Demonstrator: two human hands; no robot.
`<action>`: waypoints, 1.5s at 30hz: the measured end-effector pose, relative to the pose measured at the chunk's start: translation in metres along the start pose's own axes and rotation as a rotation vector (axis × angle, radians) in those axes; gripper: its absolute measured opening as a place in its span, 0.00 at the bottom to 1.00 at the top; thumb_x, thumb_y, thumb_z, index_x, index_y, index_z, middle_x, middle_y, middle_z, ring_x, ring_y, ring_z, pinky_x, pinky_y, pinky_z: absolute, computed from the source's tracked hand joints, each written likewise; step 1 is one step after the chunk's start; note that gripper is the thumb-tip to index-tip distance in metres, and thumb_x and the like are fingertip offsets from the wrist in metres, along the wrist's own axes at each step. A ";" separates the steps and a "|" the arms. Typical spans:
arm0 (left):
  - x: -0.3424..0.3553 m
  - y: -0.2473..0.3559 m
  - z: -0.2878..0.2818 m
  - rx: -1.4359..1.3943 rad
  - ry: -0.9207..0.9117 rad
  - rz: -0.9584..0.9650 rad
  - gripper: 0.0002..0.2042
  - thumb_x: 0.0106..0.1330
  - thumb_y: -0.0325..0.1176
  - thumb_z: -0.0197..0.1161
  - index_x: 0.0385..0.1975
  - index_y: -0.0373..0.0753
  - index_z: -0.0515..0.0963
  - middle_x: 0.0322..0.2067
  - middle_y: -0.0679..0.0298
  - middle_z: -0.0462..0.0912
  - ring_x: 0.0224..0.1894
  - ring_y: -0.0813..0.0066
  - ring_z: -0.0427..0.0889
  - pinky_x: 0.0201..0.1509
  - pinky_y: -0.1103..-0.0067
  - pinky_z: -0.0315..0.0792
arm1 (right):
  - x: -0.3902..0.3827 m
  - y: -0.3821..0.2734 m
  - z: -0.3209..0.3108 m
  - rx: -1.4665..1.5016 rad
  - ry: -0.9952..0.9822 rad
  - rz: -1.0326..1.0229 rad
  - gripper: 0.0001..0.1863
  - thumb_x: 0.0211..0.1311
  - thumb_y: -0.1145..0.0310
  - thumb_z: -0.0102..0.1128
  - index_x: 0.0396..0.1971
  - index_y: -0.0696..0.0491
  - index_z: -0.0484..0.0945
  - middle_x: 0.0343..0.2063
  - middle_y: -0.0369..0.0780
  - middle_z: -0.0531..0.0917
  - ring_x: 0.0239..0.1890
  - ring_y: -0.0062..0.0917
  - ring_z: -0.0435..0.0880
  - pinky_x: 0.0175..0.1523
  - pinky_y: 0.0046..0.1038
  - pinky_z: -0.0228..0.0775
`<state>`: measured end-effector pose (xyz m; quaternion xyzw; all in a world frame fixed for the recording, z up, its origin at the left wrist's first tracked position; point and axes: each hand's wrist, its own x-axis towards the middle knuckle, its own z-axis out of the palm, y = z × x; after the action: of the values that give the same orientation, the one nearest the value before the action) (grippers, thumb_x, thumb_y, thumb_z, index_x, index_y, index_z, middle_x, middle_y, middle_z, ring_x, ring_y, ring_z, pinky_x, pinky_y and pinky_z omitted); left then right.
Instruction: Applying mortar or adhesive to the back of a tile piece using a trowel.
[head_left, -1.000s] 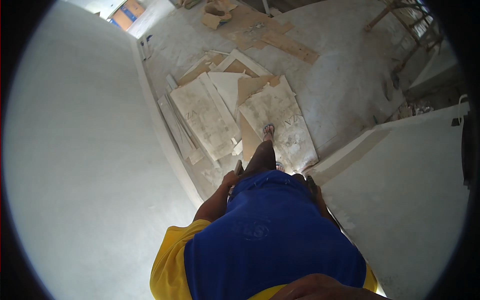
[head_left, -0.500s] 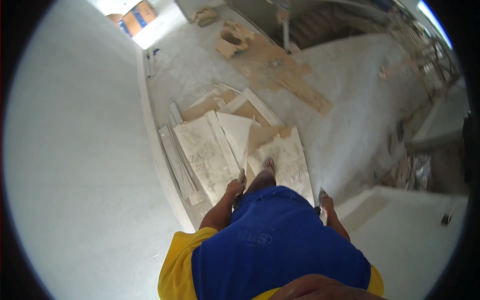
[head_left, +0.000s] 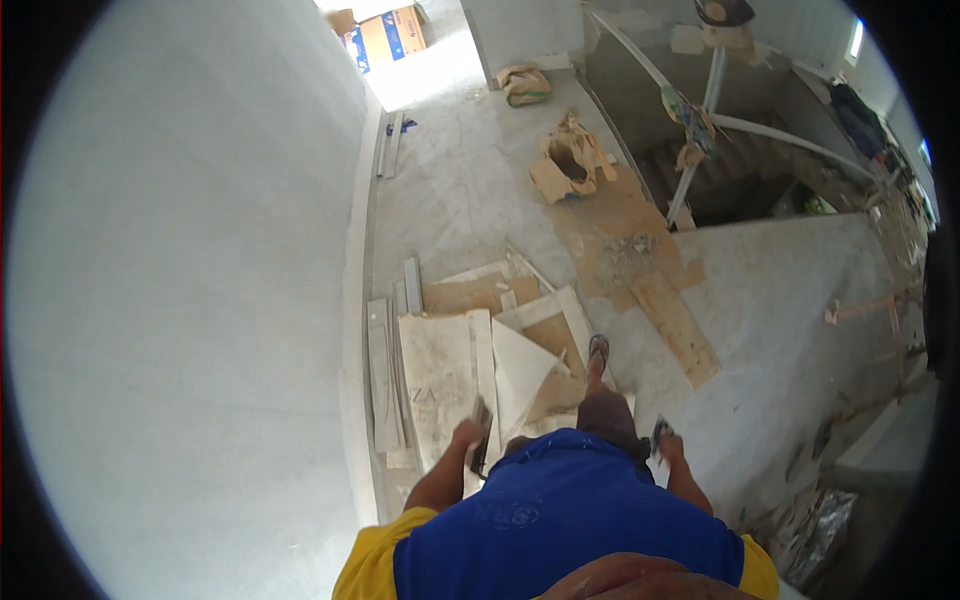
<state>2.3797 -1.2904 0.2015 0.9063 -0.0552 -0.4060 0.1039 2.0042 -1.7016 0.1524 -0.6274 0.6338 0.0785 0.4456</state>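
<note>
My left hand hangs beside my left hip, closed around a flat, dark-edged trowel that shows mostly edge-on. At my right side, my right hand is closed on a putty knife with a greyish blade; its handle is hidden in my fingers. Neither tool touches anything else that I can see. Below me my foot in a sandal is stepping forward beside cut pale boards lying on the floor.
A white wall runs along my left, with stacked strips at its base. Ahead lie brown cardboard with rubble, an opened paper sack and a folded sack. A railed stairwell opening drops at the far right.
I have walked forward and the view has turned, so the boards and sacks sit differently in it. One foot has swung ahead. Both hands keep their tools at my sides.
</note>
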 end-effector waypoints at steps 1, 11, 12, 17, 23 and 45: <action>0.008 -0.004 0.005 0.038 -0.104 -0.064 0.32 0.56 0.59 0.61 0.42 0.29 0.80 0.45 0.43 0.81 0.53 0.50 0.80 0.53 0.65 0.75 | 0.020 0.002 0.006 -0.092 -0.024 0.039 0.40 0.64 0.39 0.50 0.41 0.72 0.78 0.40 0.61 0.82 0.47 0.49 0.82 0.47 0.43 0.72; 0.097 0.103 0.012 -0.206 -0.159 -0.160 0.26 0.59 0.52 0.60 0.41 0.30 0.80 0.44 0.43 0.82 0.52 0.48 0.79 0.52 0.62 0.74 | 0.257 -0.226 -0.070 -0.810 -0.225 -0.341 0.34 0.70 0.44 0.35 0.55 0.60 0.74 0.49 0.58 0.78 0.50 0.43 0.82 0.54 0.42 0.73; 0.119 0.127 0.005 -0.219 -0.115 -0.095 0.26 0.59 0.52 0.60 0.41 0.30 0.80 0.44 0.43 0.82 0.52 0.47 0.79 0.52 0.62 0.74 | 0.285 -0.280 -0.076 -0.560 -0.250 -0.024 0.40 0.70 0.40 0.34 0.54 0.66 0.72 0.51 0.61 0.76 0.53 0.48 0.79 0.59 0.42 0.69; 0.204 0.253 -0.075 -0.410 0.215 -0.150 0.26 0.59 0.52 0.62 0.41 0.29 0.79 0.42 0.42 0.82 0.51 0.45 0.79 0.51 0.60 0.74 | 0.381 -0.551 -0.083 -0.377 0.000 -0.432 0.32 0.67 0.47 0.53 0.45 0.67 0.77 0.45 0.57 0.81 0.50 0.49 0.80 0.52 0.42 0.71; 0.276 0.303 -0.187 -0.269 0.093 -0.200 0.33 0.54 0.59 0.66 0.39 0.28 0.79 0.43 0.41 0.82 0.49 0.47 0.81 0.52 0.61 0.74 | 0.403 -0.763 -0.011 -0.352 -0.138 -0.568 0.27 0.67 0.52 0.55 0.50 0.64 0.76 0.47 0.57 0.80 0.52 0.49 0.79 0.53 0.41 0.69; 0.675 0.476 -0.653 -0.318 0.321 -0.073 0.34 0.56 0.54 0.66 0.50 0.27 0.74 0.47 0.38 0.79 0.53 0.44 0.77 0.56 0.63 0.72 | 0.594 -0.983 0.152 -0.404 -0.299 -0.140 0.29 0.65 0.53 0.56 0.48 0.68 0.76 0.45 0.60 0.80 0.53 0.47 0.80 0.52 0.40 0.71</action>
<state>3.3084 -1.7841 0.2471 0.9328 0.0596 -0.2639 0.2380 3.0353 -2.2296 0.1207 -0.7273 0.4875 0.2645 0.4043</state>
